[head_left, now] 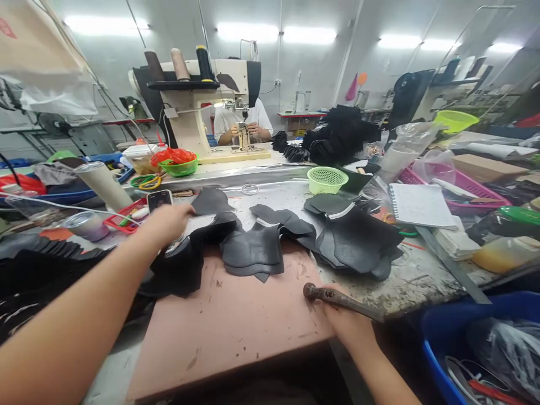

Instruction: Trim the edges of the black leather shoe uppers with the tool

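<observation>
In my right hand is a hammer, its dark rounded head over the right side of a pinkish-brown board. My left hand is stretched forward beside a phone and above a pile of black pieces; its fingers are blurred and partly hidden. Just beyond its fingertips lies a single black leather piece. Stacked black leather pieces rest on the board's far edge. To their right, a larger stack of black leather pieces spreads over the worn tabletop.
A sewing machine with thread cones stands ahead, a person seated behind it. A light green basket, a notebook and a metal ruler lie around the right side. A blue bin stands at lower right.
</observation>
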`<state>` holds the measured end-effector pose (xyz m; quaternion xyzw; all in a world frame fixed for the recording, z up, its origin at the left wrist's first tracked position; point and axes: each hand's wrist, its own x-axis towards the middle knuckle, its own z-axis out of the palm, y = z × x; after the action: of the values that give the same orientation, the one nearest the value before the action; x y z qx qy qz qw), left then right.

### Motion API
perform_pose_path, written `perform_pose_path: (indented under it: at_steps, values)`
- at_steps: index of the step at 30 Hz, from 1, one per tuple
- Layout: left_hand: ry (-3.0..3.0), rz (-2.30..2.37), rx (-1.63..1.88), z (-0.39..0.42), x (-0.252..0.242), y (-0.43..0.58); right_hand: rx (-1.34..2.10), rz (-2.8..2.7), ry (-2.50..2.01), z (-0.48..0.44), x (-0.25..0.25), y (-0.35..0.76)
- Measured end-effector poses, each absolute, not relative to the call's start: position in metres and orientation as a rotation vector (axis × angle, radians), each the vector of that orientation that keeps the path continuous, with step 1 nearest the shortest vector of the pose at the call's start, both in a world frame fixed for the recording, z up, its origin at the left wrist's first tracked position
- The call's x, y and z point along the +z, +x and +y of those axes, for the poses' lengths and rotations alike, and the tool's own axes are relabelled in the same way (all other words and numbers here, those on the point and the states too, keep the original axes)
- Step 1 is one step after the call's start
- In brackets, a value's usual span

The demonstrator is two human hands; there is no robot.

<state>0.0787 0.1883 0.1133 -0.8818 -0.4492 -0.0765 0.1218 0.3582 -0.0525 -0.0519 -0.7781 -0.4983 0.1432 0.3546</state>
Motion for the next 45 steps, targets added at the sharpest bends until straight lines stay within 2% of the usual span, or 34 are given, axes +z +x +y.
perform_pose_path:
  at_steps: [2,4,7,12,15,17,20,23,25,27,29,31,33,35,39,42,45]
  values:
    - [-2.583,-1.385,-0.128,0.189,0.084,0.096,0.354,-1.285,-1.990,-0.050,-0.052,0.358]
    - [-2.562,-1.432,-0.209,0.182,0.068,0.123,0.348,-1.275,-1.971,-0.048,-0.052,0.357]
    - [-2.696,-1.556,-0.355,0.167,0.061,0.174,0.325,-1.253,-1.944,-0.046,-0.054,0.355]
    - [-2.768,-1.807,-0.242,0.185,0.041,0.242,0.285,-1.229,-1.927,-0.050,-0.066,0.357]
    - [-2.742,-1.891,-0.389,0.199,0.033,0.255,0.302,-1.298,-1.897,-0.051,-0.069,0.360]
    - [-2.755,-1.843,-0.570,0.196,0.041,0.259,0.278,-1.270,-1.884,-0.052,-0.069,0.360]
    - [-2.773,-1.679,-0.856,0.177,0.077,0.257,0.251,-1.221,-1.905,-0.052,-0.066,0.356]
    - [-2.862,-1.338,-1.179,0.149,0.127,0.239,0.237,-1.209,-1.959,-0.053,-0.068,0.354]
    - [-3.049,-1.154,-1.241,0.128,0.144,0.217,0.213,-1.215,-1.984,-0.053,-0.070,0.355]
    - [-3.359,-1.065,-1.014,0.107,0.136,0.192,0.212,-1.299,-1.979,-0.054,-0.070,0.357]
    - [-3.629,-0.930,-0.510,0.084,0.101,0.169,0.227,-1.415,-1.958,-0.054,-0.066,0.360]
    - [-3.605,-0.756,0.012,0.063,0.052,0.147,0.242,-1.511,-1.972,-0.054,-0.056,0.364]
    - [-3.416,-0.589,0.099,0.046,0.009,0.130,0.246,-1.577,-2.123,-0.053,-0.041,0.370]
    - [-3.284,-0.424,0.049,0.037,-0.013,0.122,0.226,-1.574,-2.245,-0.050,-0.023,0.375]
    - [-3.273,-0.335,0.171,0.040,-0.002,0.136,0.116,-1.787,-2.455,-0.040,0.013,0.369]
    - [-3.302,-0.599,0.324,0.043,0.014,0.165,0.124,-1.964,-2.487,-0.030,0.025,0.354]
    - [-3.280,-0.991,0.206,0.039,0.007,0.191,0.192,-2.042,-2.535,-0.024,0.024,0.346]
